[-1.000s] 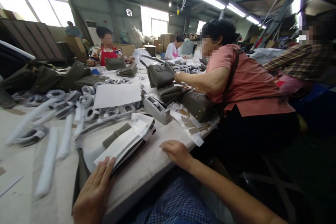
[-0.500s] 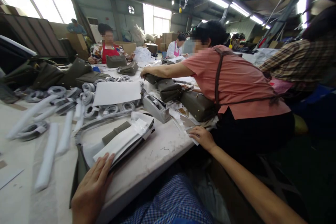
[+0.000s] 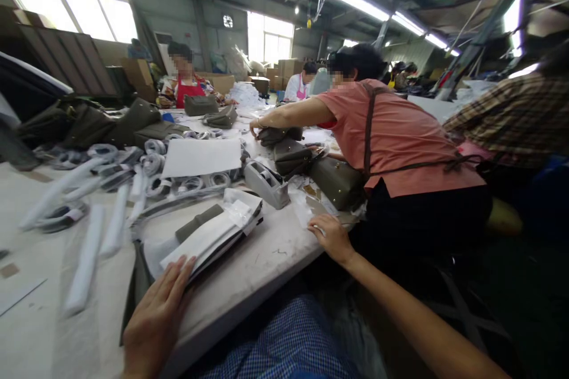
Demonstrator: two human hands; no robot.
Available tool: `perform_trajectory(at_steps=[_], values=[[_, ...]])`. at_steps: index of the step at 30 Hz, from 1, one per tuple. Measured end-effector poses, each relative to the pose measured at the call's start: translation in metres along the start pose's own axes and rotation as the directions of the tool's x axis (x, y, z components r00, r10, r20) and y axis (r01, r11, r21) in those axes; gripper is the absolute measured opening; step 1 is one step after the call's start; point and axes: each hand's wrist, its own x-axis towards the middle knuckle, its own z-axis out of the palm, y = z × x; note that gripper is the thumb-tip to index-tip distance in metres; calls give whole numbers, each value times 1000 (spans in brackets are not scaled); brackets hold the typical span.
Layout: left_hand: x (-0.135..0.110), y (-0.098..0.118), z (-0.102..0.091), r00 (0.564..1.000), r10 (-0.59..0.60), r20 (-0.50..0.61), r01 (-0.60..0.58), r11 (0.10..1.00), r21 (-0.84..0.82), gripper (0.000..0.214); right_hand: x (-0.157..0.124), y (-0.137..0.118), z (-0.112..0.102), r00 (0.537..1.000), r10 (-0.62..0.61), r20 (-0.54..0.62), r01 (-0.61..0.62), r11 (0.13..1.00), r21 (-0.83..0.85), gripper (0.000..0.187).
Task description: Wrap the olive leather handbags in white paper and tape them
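Observation:
My left hand (image 3: 157, 311) lies with straight fingers on the near end of a dark olive bag, over a white paper sheet (image 3: 202, 244) wrapped on it; its thumb is hidden. On top of the bag sits an olive strip (image 3: 198, 224), and clear tape (image 3: 240, 213) crosses the paper's far end. The bag's dark strap (image 3: 137, 266) lies to the left. My right hand (image 3: 331, 238) is closed in a pinch at the table's edge, on a thin, whitish translucent sheet (image 3: 301, 206). A tape dispenser (image 3: 267, 183) stands between the bag and that sheet.
A co-worker in a salmon shirt (image 3: 400, 136) leans over the table at right, reaching among olive bags (image 3: 338, 180). Several wrapped coils (image 3: 151, 164), white padded tubes (image 3: 84, 260) and a white sheet (image 3: 201, 157) cover the left side. More people work farther back.
My right hand has moved slightly left, drawing a thin whitish sheet into view. My left hand stays on the bag. The camera view has shifted a little.

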Motion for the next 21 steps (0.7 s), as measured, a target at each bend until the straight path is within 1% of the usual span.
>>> perform_trajectory(at_steps=[2,4,5,7,8,9,10,12,13,14,15,17,18,19,21], values=[[1,1,-1,1000,-10,-7,10,1000,0,54,-4,-28,6,999,-10,51,3,992,126,12],[2,2,-2,1000,-27,-12,27,1000,-1,54,-13,-56,10,987,-17,157,-27,962,273,13],[2,3,-3,999,-32,-13,32,999,0,54,-18,-69,11,971,-44,235,-41,937,346,14],[3,3,-3,999,-37,-15,37,999,0,54,-25,-88,11,908,-150,392,-58,881,470,12],[3,3,-3,999,-37,-17,37,999,-2,54,-27,-92,12,881,-188,434,-65,860,506,12],[4,3,-3,999,-36,-18,36,999,-5,54,-26,-93,13,879,-188,438,-75,853,516,15],[4,3,-3,999,-37,-22,37,999,-9,54,-23,-91,16,902,-145,406,-86,862,500,18],[4,3,-4,998,-53,-42,52,999,-12,55,-11,-80,28,965,11,262,-115,914,389,28],[4,4,-5,996,-68,-55,67,998,-12,55,-3,-73,36,977,77,198,-135,944,302,34],[4,4,-6,994,-88,-72,88,996,-11,55,5,-66,45,978,121,171,-155,967,204,41],[4,4,-8,989,-115,-89,114,993,-11,56,13,-61,55,971,149,184,-171,980,106,50],[4,5,-11,977,-175,-121,174,985,-17,57,25,-58,74,942,181,283,-172,983,-57,67],[4,5,-12,969,-207,-137,206,978,-22,58,29,-60,82,923,178,340,-151,983,-102,72],[4,5,-13,959,-239,-153,237,971,-28,58,31,-65,88,908,150,391,-112,987,-118,75],[3,5,-16,938,-295,-181,292,955,-44,59,32,-80,98,881,19,473,18,997,-73,77]])
